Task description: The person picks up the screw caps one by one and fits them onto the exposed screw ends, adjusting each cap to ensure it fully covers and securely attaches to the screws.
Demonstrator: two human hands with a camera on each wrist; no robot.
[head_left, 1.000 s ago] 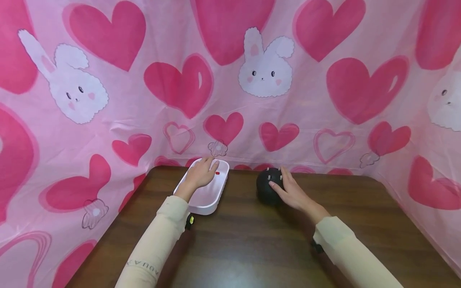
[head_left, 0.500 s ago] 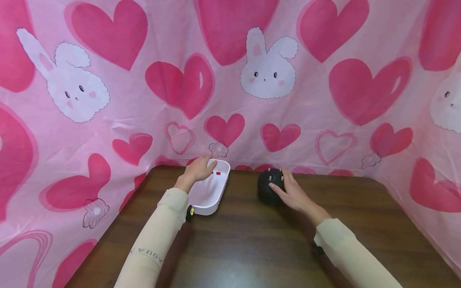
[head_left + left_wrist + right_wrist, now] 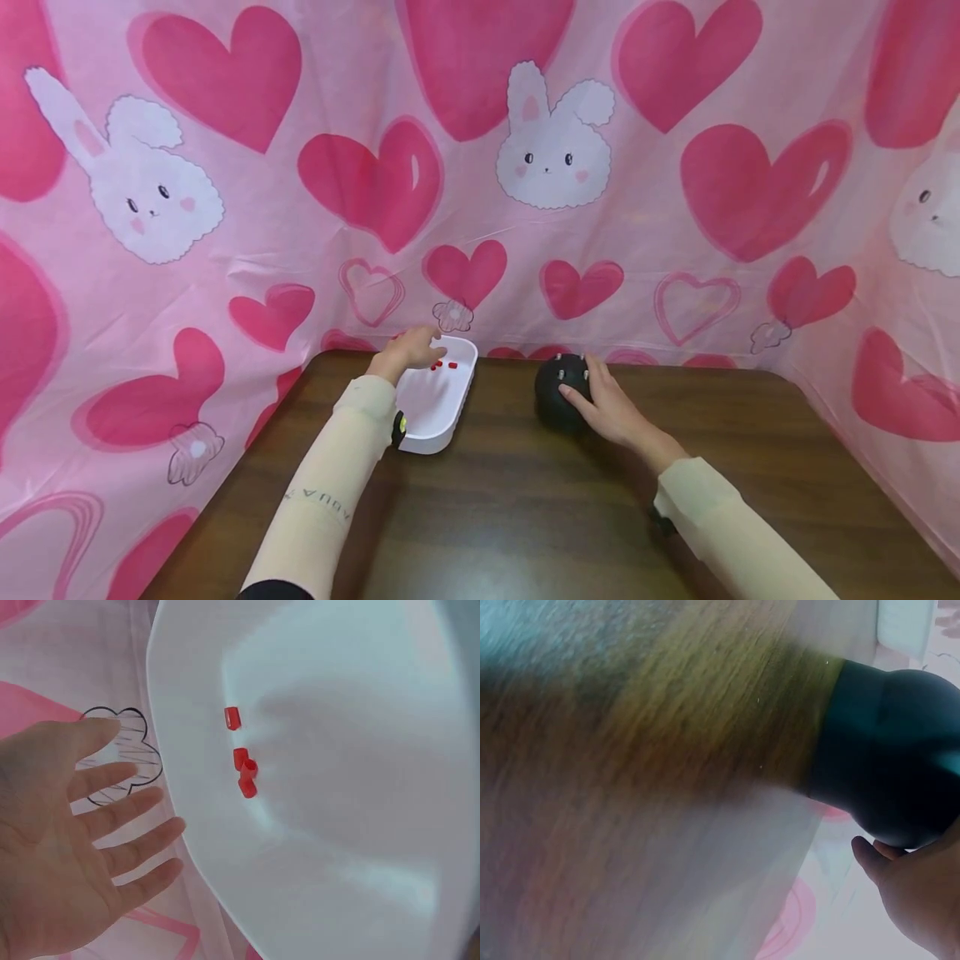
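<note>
Left hand (image 3: 408,349) empty, fingers extended, near the far left rim of a white rounded-rectangular tray (image 3: 433,412). Small red cylindrical pieces (image 3: 232,718) lie in its far end. Right hand (image 3: 617,412) grips a rounded black object (image 3: 557,410) right of it on the brown wood-grain table (image 3: 487,508).

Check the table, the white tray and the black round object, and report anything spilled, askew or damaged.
Nothing stands out. The red pieces lie inside the white tray, with none seen on the table; the black round object stands upright, and no damage shows. The left hand hides part of the tray in the head view.
</note>
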